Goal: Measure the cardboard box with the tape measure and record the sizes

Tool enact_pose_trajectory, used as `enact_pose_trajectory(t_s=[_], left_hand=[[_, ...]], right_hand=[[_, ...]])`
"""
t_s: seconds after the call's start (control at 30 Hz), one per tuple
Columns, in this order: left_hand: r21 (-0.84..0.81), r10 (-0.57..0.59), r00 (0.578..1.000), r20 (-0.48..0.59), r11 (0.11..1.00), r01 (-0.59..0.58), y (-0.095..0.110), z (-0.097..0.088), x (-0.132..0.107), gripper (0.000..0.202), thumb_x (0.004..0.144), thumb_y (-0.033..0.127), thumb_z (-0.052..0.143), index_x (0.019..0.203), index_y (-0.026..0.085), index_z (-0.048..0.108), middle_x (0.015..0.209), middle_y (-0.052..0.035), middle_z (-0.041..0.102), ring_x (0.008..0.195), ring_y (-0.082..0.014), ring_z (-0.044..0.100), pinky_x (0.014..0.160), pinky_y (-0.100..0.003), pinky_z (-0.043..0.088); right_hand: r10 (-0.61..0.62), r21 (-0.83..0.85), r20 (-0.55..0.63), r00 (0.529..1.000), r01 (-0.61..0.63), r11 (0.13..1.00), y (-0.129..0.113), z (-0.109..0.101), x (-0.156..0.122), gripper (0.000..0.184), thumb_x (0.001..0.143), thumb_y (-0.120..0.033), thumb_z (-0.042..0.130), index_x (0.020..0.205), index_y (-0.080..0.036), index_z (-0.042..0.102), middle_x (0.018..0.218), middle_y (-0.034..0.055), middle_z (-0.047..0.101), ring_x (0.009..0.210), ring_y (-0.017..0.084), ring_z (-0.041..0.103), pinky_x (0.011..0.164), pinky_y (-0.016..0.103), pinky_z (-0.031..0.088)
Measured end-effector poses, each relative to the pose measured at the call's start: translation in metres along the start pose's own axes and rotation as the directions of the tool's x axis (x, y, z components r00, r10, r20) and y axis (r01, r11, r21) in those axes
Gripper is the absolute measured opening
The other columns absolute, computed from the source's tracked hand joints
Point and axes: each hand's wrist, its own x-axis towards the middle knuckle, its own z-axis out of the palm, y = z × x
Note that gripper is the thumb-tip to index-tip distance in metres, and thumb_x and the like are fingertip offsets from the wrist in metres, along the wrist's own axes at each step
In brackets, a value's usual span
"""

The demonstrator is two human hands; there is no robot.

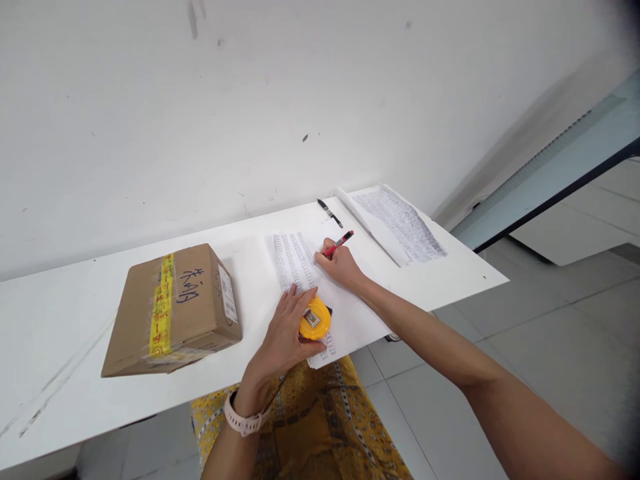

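Observation:
My right hand (341, 265) is closed around a red pen (339, 245), its side resting on a sheet of paper (345, 310) with columns of writing. The pen's lower tip is hidden by my fingers. Lower down on the same paper, my left hand (284, 333) grips a round yellow tape measure (316, 319) between thumb and fingers. The fingertips of that hand touch the written columns. A pale pink watch band circles my left wrist.
To the left stands a taped cardboard box (193, 293) on the white table (260, 380). A black pen (330, 213) lies behind the paper, near a densely written sheet (400, 223) at the back right. A wall rises behind the table; tiled floor shows beyond its right edge.

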Motion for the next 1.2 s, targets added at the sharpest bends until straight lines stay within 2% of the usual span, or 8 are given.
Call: enact_pose_trajectory(t_s=[0.37,1.2], left_hand=[[0.0,-0.012,1.0,0.01,1.0,0.012,0.0,-0.0003,-0.0006,0.099,0.072,0.028,0.08,0.154,0.03,0.024,0.159,-0.0061,0.034,0.152,-0.0308,0.011,0.123,-0.051,0.011],[-0.003,-0.013,1.0,0.012,1.0,0.013,0.0008,-0.0009,-0.0007,0.098,0.071,0.027,0.079,0.153,0.028,0.026,0.16,-0.0079,0.033,0.152,-0.0309,0.012,0.123,-0.052,0.012]], right_hand=[[-0.011,-0.01,-0.015,1.0,0.011,1.0,0.0024,0.0005,0.0011,0.023,0.075,-0.025,0.054,0.063,-0.023,0.035,0.058,-0.0055,0.04,0.057,0.012,0.037,0.056,0.028,0.028],[-0.014,-0.043,-0.037,0.999,0.013,0.999,0.0038,0.0008,0.0009,0.022,0.075,-0.024,0.053,0.064,-0.024,0.034,0.058,-0.0053,0.041,0.056,0.012,0.038,0.056,0.028,0.027]])
